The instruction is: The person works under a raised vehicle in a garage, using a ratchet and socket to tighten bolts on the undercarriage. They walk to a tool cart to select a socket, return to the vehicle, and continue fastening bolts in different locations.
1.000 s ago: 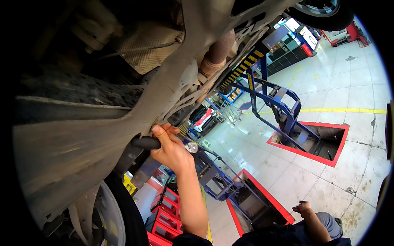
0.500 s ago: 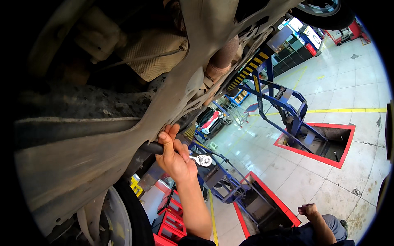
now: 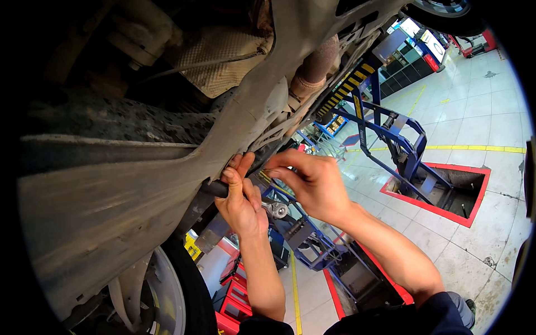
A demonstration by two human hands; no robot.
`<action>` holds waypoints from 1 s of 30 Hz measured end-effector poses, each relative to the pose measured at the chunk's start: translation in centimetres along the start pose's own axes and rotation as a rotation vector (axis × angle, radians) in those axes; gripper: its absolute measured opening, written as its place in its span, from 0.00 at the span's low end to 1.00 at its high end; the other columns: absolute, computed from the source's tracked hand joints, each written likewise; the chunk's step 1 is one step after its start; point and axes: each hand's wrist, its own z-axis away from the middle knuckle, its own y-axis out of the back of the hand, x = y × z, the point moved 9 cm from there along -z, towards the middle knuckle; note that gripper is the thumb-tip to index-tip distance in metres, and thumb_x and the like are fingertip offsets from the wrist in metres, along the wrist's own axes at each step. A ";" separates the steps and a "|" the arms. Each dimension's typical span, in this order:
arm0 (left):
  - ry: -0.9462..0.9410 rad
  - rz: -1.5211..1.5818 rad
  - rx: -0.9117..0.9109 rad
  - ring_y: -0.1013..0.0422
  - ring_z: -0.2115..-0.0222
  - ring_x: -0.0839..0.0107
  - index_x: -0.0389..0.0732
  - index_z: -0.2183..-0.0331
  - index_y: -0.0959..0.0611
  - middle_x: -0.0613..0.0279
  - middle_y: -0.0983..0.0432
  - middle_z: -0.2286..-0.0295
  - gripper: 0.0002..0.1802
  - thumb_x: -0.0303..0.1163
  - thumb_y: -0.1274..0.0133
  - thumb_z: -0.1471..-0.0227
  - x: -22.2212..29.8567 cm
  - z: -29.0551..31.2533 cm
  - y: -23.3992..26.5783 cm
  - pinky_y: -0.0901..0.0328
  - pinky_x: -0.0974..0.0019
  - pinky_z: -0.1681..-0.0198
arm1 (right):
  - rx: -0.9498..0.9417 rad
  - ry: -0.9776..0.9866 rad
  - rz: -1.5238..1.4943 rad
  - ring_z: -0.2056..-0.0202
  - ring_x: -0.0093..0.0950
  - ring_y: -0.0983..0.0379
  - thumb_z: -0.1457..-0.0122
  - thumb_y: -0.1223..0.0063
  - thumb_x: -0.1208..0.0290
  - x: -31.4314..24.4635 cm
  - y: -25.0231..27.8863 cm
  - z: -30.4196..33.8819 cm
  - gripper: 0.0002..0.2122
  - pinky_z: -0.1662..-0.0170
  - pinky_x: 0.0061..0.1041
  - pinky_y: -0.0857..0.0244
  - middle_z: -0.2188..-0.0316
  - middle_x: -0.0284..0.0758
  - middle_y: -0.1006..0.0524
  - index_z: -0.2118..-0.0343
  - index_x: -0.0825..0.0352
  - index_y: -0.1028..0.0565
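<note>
My left hand (image 3: 241, 206) is closed round a ratchet wrench (image 3: 278, 210), its palm under the car's underbody panel (image 3: 128, 195). The black handle (image 3: 214, 188) sticks out on one side of the fist, the chrome head on the other. Its fingertips reach up to the edge of the panel. Close by on the right, my right hand (image 3: 317, 184) is raised with thumb and fingers pinched together near the same edge. Whatever sits in that pinch is too small to make out.
A wheel (image 3: 167, 290) hangs at the lower left. Exhaust pipe (image 3: 315, 67) and heat shield (image 3: 223, 61) lie overhead. To the right stands a blue scissor lift (image 3: 391, 128) over a red-edged floor pit (image 3: 474, 204). Red tool racks (image 3: 231, 301) stand below.
My right hand has come up from the lower right to the underbody beside my left hand, its fingers pinched. My left hand keeps its grip on the ratchet wrench.
</note>
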 end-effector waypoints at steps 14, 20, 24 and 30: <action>0.035 -0.024 -0.023 0.48 0.92 0.86 0.34 0.59 0.23 0.58 0.21 0.71 0.20 0.44 0.52 0.35 -0.4 -0.2 0.4 0.55 0.78 0.90 | 0.161 0.167 0.012 0.69 0.33 0.21 0.50 0.39 0.84 -0.6 -3.0 -1.9 0.06 0.67 0.26 0.29 0.71 0.38 0.20 0.68 0.71 0.21; 0.034 -0.026 -0.045 0.49 0.93 0.85 0.37 0.61 0.23 0.63 0.26 0.79 0.16 0.42 0.52 0.35 -0.3 -0.4 0.8 0.56 0.78 0.91 | 0.186 0.133 -0.027 0.72 0.38 0.23 0.50 0.39 0.82 -0.7 -3.1 -1.7 0.05 0.70 0.30 0.30 0.73 0.39 0.23 0.69 0.69 0.23; 0.042 -0.009 -0.097 0.49 0.93 0.84 0.38 0.63 0.23 0.68 0.35 0.87 0.15 0.41 0.52 0.35 -0.3 -0.7 0.4 0.56 0.77 0.91 | 0.220 0.177 -0.063 0.73 0.38 0.24 0.52 0.39 0.83 -0.8 -3.0 -1.8 0.06 0.70 0.29 0.30 0.74 0.39 0.24 0.70 0.71 0.22; 0.079 0.013 -0.131 0.50 0.93 0.84 0.40 0.64 0.22 0.72 0.44 0.92 0.15 0.42 0.52 0.35 -1.4 -1.0 1.9 0.56 0.76 0.89 | 0.186 0.187 -0.016 0.70 0.32 0.22 0.51 0.41 0.87 -1.5 -3.2 -1.5 0.07 0.68 0.26 0.30 0.72 0.39 0.21 0.68 0.72 0.20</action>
